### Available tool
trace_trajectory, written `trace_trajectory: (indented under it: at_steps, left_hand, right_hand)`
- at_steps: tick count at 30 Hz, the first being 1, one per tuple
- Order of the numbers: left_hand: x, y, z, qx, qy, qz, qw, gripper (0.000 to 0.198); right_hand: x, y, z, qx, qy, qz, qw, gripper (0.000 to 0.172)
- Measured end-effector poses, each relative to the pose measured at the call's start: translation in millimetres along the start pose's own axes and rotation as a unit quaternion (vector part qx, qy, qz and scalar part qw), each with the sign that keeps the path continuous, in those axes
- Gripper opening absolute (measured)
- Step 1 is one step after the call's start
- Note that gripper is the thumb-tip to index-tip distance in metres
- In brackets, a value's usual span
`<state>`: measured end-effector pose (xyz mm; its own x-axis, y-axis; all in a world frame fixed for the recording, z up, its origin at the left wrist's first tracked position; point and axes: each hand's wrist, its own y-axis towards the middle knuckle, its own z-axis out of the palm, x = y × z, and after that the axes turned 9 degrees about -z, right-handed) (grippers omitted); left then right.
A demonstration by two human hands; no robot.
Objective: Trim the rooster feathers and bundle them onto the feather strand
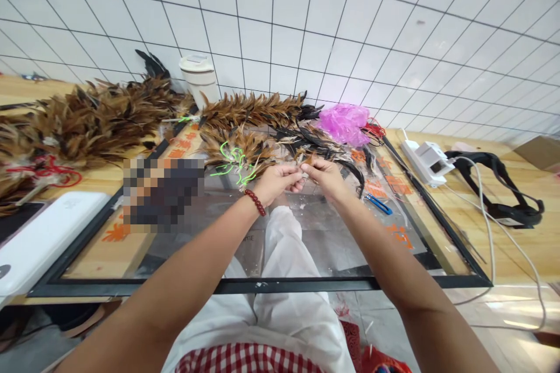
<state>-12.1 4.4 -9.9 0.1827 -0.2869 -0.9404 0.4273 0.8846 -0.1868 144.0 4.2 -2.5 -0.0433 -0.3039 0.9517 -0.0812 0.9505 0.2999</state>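
Note:
My left hand (276,182) and my right hand (324,176) meet over a glass table top (332,245), fingers pinched together on a small brown feather (301,170) held between them. A red bead bracelet (255,202) circles my left wrist. Just beyond my hands lie bundles of brown feathers (245,145), some tied with green string (231,163). Dark feathers (324,148) spread behind my right hand.
A big heap of brown feathers (87,122) fills the left of the wooden bench. A white cup (200,78), a pink plastic bag (345,123), blue clippers (378,204), a white power strip (426,162), a black strap (503,186) and a white device (44,242) lie around.

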Motion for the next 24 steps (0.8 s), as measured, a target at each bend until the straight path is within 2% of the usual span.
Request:
trace_trajectory:
  at_steps: [3,7,9,15,18,20,22,24]
  left_hand:
    - [4.8,1.5,2.3,-0.038,0.037,0.025,0.998,0.023]
    - [4.3,1.9,3.2,-0.135,0.015,0.047,0.99,0.021]
    - [1.9,1.5,2.5,-0.161,-0.005,0.061,0.985,0.022]
    - [-0.8,0.6,1.9,-0.113,-0.122,0.068,0.984,0.037]
    - [0.1,0.7,2.4,-0.109,-0.121,0.07,0.984,0.031]
    - [-0.5,0.8,2.4,-0.099,-0.138,0.069,0.983,0.029]
    - [-2.0,1.1,2.2,-0.093,-0.164,0.068,0.98,0.029]
    - [-3.4,1.6,1.8,-0.095,-0.179,0.071,0.977,0.028]
  right_hand:
    - [-2.0,-2.4,-3.1,0.01,-0.025,-0.012,1.0,0.034]
    - [-4.8,-4.1,-5.9,0.034,-0.112,-0.024,0.993,0.035]
    - [-4.6,-4.8,-3.3,0.048,-0.12,-0.015,0.991,0.034]
    - [0.6,-9.1,17.3,-0.045,0.009,0.0,0.999,0.031]
    - [-1.6,-11.0,24.7,-0.026,0.02,-0.013,0.999,0.028]
    - [-4.0,-10.2,22.4,0.015,-0.023,-0.033,0.999,0.026]
    - [-4.7,-6.2,12.3,0.046,-0.131,-0.057,0.989,0.019]
    - [-2.2,2.4,-3.3,0.039,-0.282,-0.077,0.956,0.015]
